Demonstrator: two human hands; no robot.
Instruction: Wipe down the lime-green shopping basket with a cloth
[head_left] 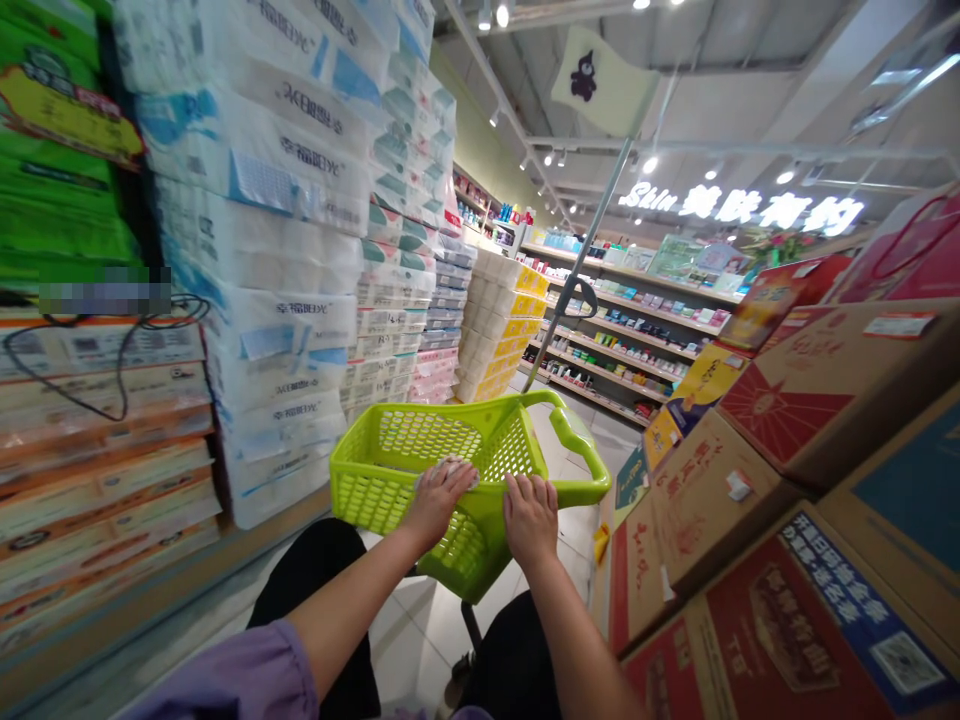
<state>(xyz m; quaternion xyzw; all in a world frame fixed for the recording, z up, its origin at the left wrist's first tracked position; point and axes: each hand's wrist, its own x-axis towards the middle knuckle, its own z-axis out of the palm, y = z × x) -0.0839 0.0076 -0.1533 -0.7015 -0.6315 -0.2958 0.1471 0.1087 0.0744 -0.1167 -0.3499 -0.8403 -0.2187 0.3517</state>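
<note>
Holding white wipe (473, 479) against near rim of green cart (480, 550) at 12 o'clock, my left hand (437, 497) is loosely bent; my right hand (531, 510), half-closed over rim, sits nearer handle (590, 452), at 2 o'clock. Cart's long axis: 9-to-3 o'clock.

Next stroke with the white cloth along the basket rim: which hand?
Left, I'd say. The left hand has what looks like a white cloth under its fingers on the green basket's near rim. The right hand rests nearer the handle, no cloth visible.
</note>
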